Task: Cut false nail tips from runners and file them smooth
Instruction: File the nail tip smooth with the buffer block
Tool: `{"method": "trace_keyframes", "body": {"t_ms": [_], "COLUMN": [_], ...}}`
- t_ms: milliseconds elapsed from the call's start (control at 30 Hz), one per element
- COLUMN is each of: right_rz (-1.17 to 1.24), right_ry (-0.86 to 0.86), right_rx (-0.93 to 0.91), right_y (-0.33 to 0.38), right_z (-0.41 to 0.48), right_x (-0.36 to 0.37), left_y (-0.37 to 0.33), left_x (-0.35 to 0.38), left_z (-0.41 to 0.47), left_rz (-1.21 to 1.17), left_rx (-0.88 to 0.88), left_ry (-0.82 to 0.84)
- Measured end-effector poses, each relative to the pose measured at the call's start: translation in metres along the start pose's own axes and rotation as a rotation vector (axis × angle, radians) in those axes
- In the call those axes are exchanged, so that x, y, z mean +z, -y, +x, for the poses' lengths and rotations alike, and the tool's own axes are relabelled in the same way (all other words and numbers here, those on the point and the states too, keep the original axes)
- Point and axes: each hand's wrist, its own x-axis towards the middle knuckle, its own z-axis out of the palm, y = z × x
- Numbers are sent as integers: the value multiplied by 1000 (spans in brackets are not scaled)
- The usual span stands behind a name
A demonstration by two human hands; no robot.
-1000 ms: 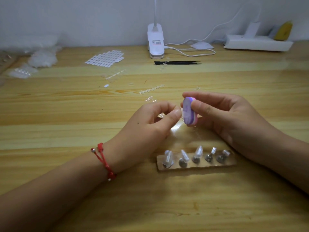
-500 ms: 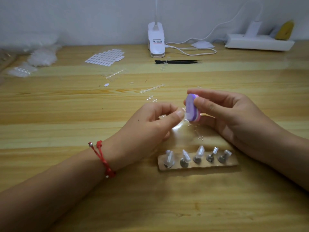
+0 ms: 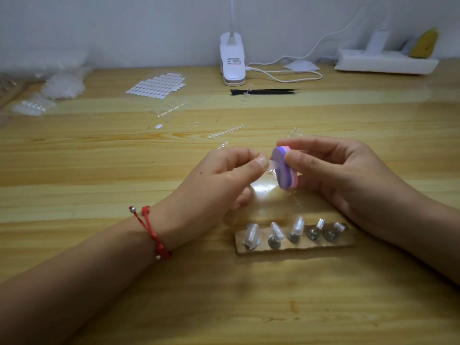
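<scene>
your left hand [image 3: 216,180] pinches the clear nail tip [image 3: 273,163] between thumb and curled fingers [image 3: 256,166]; it points rightward from them, its free end touching the purple face of the file block [image 3: 283,170] your right hand [image 3: 336,170] grips.

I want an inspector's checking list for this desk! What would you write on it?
Surface: wooden table, glossy, with a light glare near the hands.
Job's things: clear nail tip against a purple-pink file block; five mounted tips standing on a holder strip.
Clutter: loose runners, sticker sheet, black tweezers, clear bags.
Hands: left hand pinches the nail tip; right hand grips the file block.
Cables: white cable loops from the clip lamp toward the power strip.
Surroundings: plain pale wall.
</scene>
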Motion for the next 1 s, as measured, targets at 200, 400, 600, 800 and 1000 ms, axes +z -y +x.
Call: {"method": "trace_keyframes", "body": {"t_ms": [200,400,600,800,1000], "right_rz": [-32,-13,57,160,217], "right_ry": [25,22,13,-50,-97], "right_rx": [-2,0,-42,-47,-43], "right_y": [2,1,2,-1,-1], "right_z": [-1,0,0,3,4], "right_x": [2,1,3,1,-1], "left_y": [1,-1,-1,-1,1], "left_x": [0,1,2,2,3], "left_z": [0,0,0,0,0], "left_rz": [-40,-56,-100,-102,-85], "left_rx": [-15,-10,-9,-27,-23], "left_ry": [-23,-15,-92,-117,-112]}}
